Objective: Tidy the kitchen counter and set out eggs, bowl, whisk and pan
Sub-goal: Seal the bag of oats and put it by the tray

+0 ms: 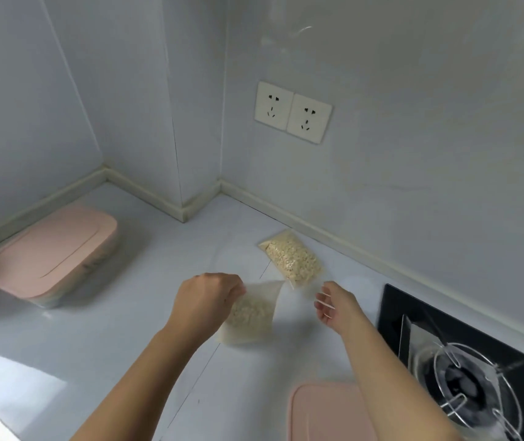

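The pale grey wall (413,90) takes up most of what I can see, folding round a boxed corner with a cream strip along its foot. Below it runs the white bench (95,345), with a thin seam line crossing it towards the person. At the right the black glass hob (394,310) is set into the bench, and its wire pan support (473,386) sits over the burner. Over on the left, close to the wall, stands a clear box with a pink lid (50,253), closed. A second pink lid (324,415) shows at the bottom edge, just beside the hob and under the right forearm. Two clear bags of pale grain are out in the middle of the bench. The far bag (292,257) lies flat near the back wall, angled, and the near bag (251,316) is upright between the two hands. A pair of white sockets (292,111) sits side by side on the wall above them. The left hand (205,300) is curled and pinches the near bag by its top corner; I cannot tell whether the bag's bottom rests on the bench. The right hand (337,305) has its fingers loosely spread by the clear end of the far bag, but it is blurred, so whether it grips that end I cannot tell.
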{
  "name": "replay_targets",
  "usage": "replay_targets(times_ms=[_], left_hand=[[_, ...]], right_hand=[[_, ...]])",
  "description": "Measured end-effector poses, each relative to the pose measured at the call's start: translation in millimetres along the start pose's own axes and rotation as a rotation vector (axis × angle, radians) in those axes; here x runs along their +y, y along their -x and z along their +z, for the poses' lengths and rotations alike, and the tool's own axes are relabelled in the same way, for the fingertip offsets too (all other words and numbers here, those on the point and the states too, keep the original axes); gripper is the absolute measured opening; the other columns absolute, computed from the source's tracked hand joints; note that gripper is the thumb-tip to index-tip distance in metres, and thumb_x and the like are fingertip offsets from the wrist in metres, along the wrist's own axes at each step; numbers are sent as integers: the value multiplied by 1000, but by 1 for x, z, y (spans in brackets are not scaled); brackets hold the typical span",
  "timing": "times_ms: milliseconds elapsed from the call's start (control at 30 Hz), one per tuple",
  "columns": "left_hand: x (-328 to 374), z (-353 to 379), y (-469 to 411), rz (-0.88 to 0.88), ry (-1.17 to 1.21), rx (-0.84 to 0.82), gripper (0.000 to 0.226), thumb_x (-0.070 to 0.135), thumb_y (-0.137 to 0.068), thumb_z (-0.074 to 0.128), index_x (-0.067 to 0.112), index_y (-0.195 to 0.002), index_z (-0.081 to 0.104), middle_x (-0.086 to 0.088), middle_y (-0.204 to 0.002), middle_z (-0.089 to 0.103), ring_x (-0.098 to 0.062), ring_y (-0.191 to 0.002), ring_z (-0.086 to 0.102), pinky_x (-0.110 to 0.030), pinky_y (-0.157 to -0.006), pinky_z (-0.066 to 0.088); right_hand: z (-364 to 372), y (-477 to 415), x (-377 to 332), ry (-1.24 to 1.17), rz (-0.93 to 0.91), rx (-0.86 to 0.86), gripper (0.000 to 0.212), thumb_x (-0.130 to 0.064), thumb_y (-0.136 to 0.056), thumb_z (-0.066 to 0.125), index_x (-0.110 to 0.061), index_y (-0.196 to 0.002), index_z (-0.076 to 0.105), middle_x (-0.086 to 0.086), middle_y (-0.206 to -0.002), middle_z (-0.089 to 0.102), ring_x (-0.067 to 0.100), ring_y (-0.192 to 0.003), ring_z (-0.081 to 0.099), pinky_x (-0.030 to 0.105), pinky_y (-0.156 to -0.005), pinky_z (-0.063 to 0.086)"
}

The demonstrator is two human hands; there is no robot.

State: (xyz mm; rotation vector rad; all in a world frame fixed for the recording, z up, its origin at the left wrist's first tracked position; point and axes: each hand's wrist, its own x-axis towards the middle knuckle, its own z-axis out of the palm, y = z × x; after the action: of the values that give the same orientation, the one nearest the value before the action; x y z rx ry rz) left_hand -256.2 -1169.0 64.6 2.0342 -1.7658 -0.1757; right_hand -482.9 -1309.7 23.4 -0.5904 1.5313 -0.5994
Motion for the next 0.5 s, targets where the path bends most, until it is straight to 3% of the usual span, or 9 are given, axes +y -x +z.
replay_targets(times_ms=[100, 200, 367, 500], left_hand=[[7, 19, 2, -75, -60, -140, 24, 31, -96, 48, 22, -77, 59, 4, -67, 58, -19, -65, 52, -23, -54, 33], [4, 25, 2, -81, -11, -130, 21, 29, -94, 50, 21, -77, 59, 5, -67, 59, -17, -63, 53, -23, -55, 36], [-1, 25, 2, -25, -1, -140, 28, 41, -89, 42, 22, -80, 61, 6, -70, 61, -15, -64, 54, -29, -59, 45], [-3, 22, 9, -13, 16, -125, 31, 42, -85, 38, 25, -81, 63, 9, -71, 62, -14, -65, 54, -29, -59, 46]], right_hand=[[-6, -39, 5, 2, 90, 41, 17, -20, -94, 55, -4, -99, 50, 12, -85, 54, 23, -61, 52, 25, -49, 44], [3, -67, 0, 77, 91, 62, 15, -17, -92, 56, -5, -83, 54, 11, -73, 56, 18, -51, 45, 17, -41, 35], [21, -89, -6, 183, 72, 56, 14, -16, -89, 63, -8, -77, 60, 5, -63, 52, 14, -49, 39, 22, -43, 26], [26, -75, -11, 314, -121, 84, 19, -16, -89, 61, -9, -73, 54, 7, -62, 52, 18, -52, 43, 27, -46, 31]])
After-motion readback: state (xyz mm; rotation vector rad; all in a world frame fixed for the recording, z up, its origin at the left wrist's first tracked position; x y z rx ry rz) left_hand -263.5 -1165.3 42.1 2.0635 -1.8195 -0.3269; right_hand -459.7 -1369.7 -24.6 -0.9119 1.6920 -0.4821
